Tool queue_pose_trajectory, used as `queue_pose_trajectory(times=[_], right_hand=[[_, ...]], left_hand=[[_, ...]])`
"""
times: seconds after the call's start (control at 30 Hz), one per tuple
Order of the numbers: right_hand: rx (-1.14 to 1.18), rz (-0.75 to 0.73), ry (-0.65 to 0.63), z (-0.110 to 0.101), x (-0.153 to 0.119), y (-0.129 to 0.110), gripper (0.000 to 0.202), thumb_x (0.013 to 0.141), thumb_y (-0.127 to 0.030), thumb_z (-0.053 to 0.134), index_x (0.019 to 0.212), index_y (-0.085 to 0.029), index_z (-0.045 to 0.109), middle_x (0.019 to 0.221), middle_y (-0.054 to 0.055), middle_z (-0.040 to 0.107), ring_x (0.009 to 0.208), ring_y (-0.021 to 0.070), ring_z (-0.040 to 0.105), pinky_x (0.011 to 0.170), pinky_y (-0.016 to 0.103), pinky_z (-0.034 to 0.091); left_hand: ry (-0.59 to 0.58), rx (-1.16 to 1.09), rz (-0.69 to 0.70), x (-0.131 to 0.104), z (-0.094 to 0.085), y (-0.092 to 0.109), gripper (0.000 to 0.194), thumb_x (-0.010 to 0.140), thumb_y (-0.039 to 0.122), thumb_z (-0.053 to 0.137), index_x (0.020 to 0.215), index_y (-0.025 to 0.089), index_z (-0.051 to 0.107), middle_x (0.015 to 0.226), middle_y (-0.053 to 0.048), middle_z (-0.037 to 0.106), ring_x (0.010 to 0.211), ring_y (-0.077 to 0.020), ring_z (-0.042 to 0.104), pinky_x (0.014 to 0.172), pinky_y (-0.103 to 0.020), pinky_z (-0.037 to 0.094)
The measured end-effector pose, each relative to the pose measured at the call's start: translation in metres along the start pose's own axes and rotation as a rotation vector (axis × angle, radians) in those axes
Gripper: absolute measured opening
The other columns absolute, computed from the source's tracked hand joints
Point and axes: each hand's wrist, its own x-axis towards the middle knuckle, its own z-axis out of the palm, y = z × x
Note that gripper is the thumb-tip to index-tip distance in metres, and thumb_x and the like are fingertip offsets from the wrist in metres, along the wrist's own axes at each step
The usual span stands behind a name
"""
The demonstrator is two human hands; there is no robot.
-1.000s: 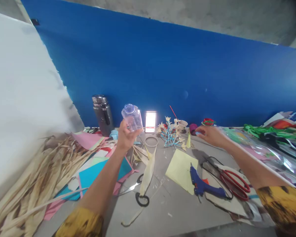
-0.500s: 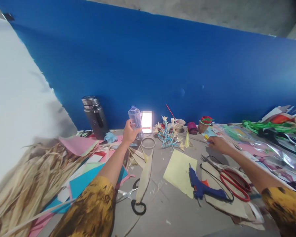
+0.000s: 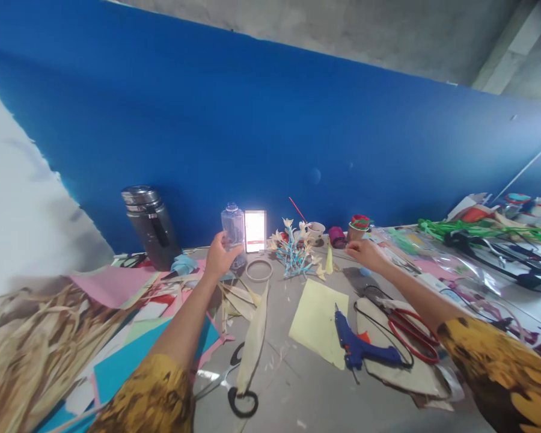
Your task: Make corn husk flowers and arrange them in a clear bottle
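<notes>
My left hand (image 3: pixel 222 257) is open, thumb and fingers spread in front of a clear plastic bottle (image 3: pixel 232 221). The bottle stands upright against the blue wall, beside a bright-screened phone (image 3: pixel 255 231). My right hand (image 3: pixel 364 252) has its fingers pinched together near a purple spool (image 3: pixel 337 237) and a small pot with a red and green top (image 3: pixel 357 227); anything between the fingertips is too small to make out. Between the hands stands a bunch of cream flowers on light blue stems (image 3: pixel 295 249). A pale ring (image 3: pixel 258 270) lies left of it.
A blue glue gun (image 3: pixel 365 346) and red-handled scissors (image 3: pixel 415 334) lie at right, near a yellow paper sheet (image 3: pixel 319 322). Black-handled scissors (image 3: pixel 242 402) lie under a dried husk strip (image 3: pixel 253 349). A dark thermos (image 3: pixel 151 231) and piled dried husks (image 3: pixel 40 355) occupy the left.
My left hand has loosened from the bottle, which now stands upright. My right hand has moved left toward the purple spool. The view has shifted to the right.
</notes>
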Motion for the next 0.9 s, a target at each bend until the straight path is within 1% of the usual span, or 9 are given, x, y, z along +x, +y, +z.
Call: queue_pose_trajectory(times=[0.13,0.23,0.33,0.43,0.5,0.57,0.63,0.77,0.9], right_hand=[[0.343,0.081,-0.139,0.025,0.022,-0.070,0.024,0.093,-0.035,0.064,0.090,-0.012,0.071,0.082,0.007,0.072,0.068,0.0166,0.067,0.062,0.027,0.053],[0.512,0.151,-0.179,0.047,0.035,-0.112,0.031,0.097,-0.037,0.062,0.119,-0.014,0.063,0.115,0.009,0.067,0.094,0.0204,0.068,0.081,0.039,0.058],[0.632,0.195,-0.148,0.060,0.042,-0.135,0.036,0.097,-0.035,0.063,0.128,-0.016,0.059,0.127,0.011,0.062,0.106,0.0242,0.065,0.089,0.045,0.057],[0.722,0.191,-0.076,0.059,0.040,-0.142,0.034,0.097,-0.035,0.062,0.125,-0.016,0.060,0.123,0.009,0.063,0.103,0.0226,0.066,0.086,0.043,0.058],[0.772,0.157,0.003,0.050,0.035,-0.143,0.028,0.095,-0.035,0.065,0.111,-0.012,0.066,0.106,0.008,0.069,0.086,0.0192,0.068,0.074,0.035,0.058],[0.821,0.091,0.108,0.032,0.031,-0.146,0.026,0.086,-0.036,0.071,0.085,-0.010,0.070,0.077,0.005,0.069,0.062,0.0150,0.062,0.055,0.027,0.050],[0.873,0.001,0.224,0.009,0.030,-0.155,0.027,0.078,-0.038,0.073,0.071,-0.012,0.068,0.060,0.001,0.064,0.050,0.0120,0.053,0.046,0.025,0.040],[0.984,-0.163,0.407,-0.037,0.041,-0.198,0.027,0.077,-0.043,0.068,0.079,-0.017,0.067,0.069,0.000,0.069,0.047,0.0088,0.049,0.045,0.023,0.038],[1.186,-0.321,0.441,-0.055,0.054,-0.257,0.026,0.076,-0.043,0.069,0.079,-0.018,0.063,0.076,0.002,0.071,0.044,0.0064,0.047,0.042,0.022,0.038]], left_hand=[[0.026,0.031,-0.001,-0.005,-0.005,0.004,0.074,0.062,0.033,0.079,0.128,0.017,0.051,0.122,-0.015,0.064,0.114,-0.0321,0.063,0.098,-0.047,0.049],[0.095,0.078,0.001,-0.018,-0.017,0.010,0.070,0.065,0.032,0.076,0.129,0.016,0.051,0.120,-0.015,0.062,0.118,-0.0349,0.059,0.103,-0.052,0.045],[0.143,0.116,0.025,-0.043,-0.030,0.015,0.049,0.073,0.033,0.067,0.119,0.018,0.057,0.113,-0.013,0.064,0.113,-0.0333,0.061,0.103,-0.052,0.044],[0.120,0.147,0.108,-0.071,-0.036,0.015,0.032,0.078,0.031,0.061,0.108,0.020,0.062,0.107,-0.011,0.067,0.106,-0.0308,0.063,0.100,-0.048,0.048],[0.100,0.181,0.138,-0.083,-0.034,0.012,0.030,0.079,0.029,0.058,0.107,0.019,0.062,0.107,-0.012,0.067,0.109,-0.0315,0.062,0.101,-0.049,0.048],[0.084,0.198,0.129,-0.086,-0.030,0.008,0.032,0.079,0.025,0.057,0.110,0.018,0.061,0.109,-0.013,0.066,0.111,-0.0322,0.062,0.102,-0.051,0.047],[0.084,0.201,0.120,-0.080,-0.025,0.006,0.039,0.078,0.024,0.058,0.116,0.018,0.058,0.113,-0.014,0.065,0.113,-0.0329,0.061,0.103,-0.052,0.046],[0.093,0.212,0.044,-0.061,-0.019,0.005,0.059,0.077,0.027,0.063,0.132,0.013,0.047,0.125,-0.019,0.058,0.123,-0.0355,0.054,0.106,-0.053,0.043],[0.107,0.195,-0.029,-0.054,-0.014,0.003,0.061,0.076,0.025,0.063,0.134,0.015,0.044,0.127,-0.018,0.056,0.127,-0.0359,0.052,0.106,-0.053,0.043]])
